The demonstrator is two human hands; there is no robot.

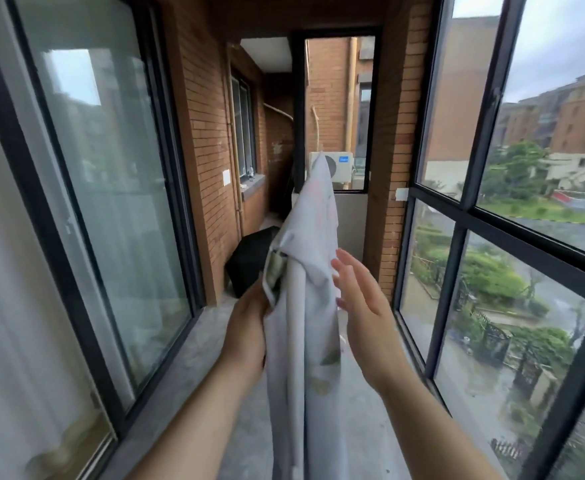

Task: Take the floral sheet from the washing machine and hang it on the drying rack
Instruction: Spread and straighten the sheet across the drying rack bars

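The floral sheet (313,271) is bunched into a long strip on the glazed balcony, gripped by the left hand (246,327); the right hand (364,306) is spread flat just beside it, holding nothing. I'd judge it's mid-carry: next, find an edge and open the cloth over the rack. Neither washing machine nor drying rack is in sight, so their contents can't be told.

Sheet (313,271) white, faint pink and green floral print; brick wall (208,140) orange-brown; window frames (471,133) black.
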